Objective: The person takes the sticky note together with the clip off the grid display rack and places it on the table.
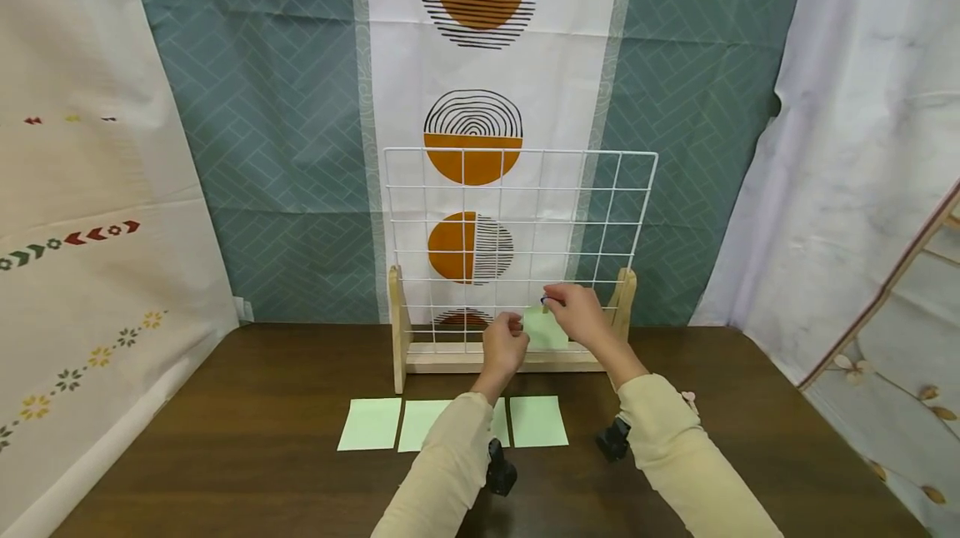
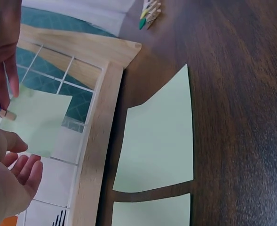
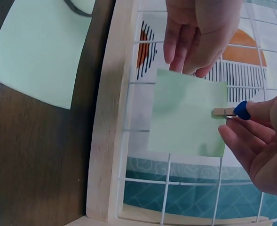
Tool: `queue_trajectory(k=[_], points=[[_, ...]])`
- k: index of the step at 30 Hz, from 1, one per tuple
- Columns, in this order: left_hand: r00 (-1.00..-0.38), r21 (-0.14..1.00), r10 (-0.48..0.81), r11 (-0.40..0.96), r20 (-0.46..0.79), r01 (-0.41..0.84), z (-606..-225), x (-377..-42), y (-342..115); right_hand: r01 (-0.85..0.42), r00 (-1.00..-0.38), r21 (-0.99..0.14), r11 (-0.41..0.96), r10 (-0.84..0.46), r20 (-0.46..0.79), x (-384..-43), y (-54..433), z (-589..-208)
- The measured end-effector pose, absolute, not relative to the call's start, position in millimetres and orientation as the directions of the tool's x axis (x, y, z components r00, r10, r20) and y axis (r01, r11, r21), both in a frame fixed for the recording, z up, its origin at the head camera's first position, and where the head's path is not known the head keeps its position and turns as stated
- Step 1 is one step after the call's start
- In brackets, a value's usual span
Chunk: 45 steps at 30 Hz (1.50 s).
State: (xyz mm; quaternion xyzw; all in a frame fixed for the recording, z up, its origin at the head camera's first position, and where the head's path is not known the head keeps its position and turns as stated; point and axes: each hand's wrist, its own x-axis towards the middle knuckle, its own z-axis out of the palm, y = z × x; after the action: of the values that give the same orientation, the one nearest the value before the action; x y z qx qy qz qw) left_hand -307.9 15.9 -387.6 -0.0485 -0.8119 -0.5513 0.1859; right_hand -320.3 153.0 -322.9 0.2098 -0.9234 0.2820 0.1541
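Note:
Before the lower part of a white wire grid (image 1: 525, 253) is a square pale green paper (image 3: 185, 115). My left hand (image 1: 504, 346) pinches the paper by one side edge, its thumb in front in the left wrist view. My right hand (image 1: 579, 315) pinches a small wooden clothespin (image 3: 223, 111) by its end with a blue decoration (image 3: 242, 110). The clothespin's jaws lie over the paper's top edge, and the grid wires run behind it.
The grid stands in a wooden base (image 1: 442, 361) on a dark brown table (image 1: 247, 438). Several more green papers (image 1: 369, 424) lie in a row before it, partly behind my left sleeve. More clothespins (image 2: 150, 13) lie right of the stand. Patterned cloths (image 1: 285, 146) hang behind.

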Motion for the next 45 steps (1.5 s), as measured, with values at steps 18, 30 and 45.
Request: queue_trajectory(k=[18,30,45], points=[[-0.933,0.914,-0.143,0.295,0.330,0.278,-396,-313,19,-0.482,-0.841,-0.298,0.824,-0.340,0.422,-331,152,-322],[-0.927,0.907,-0.159,0.317,0.340,0.279,-395,-314,17,-0.516,-0.806,-0.252,0.819,-0.363,0.468,-335,152,-322],[-0.949,0.926,-0.130,0.289,0.289,0.242,-393,-312,14,-0.521,-0.806,-0.300,0.799,-0.344,0.483,-326,151,-309]])
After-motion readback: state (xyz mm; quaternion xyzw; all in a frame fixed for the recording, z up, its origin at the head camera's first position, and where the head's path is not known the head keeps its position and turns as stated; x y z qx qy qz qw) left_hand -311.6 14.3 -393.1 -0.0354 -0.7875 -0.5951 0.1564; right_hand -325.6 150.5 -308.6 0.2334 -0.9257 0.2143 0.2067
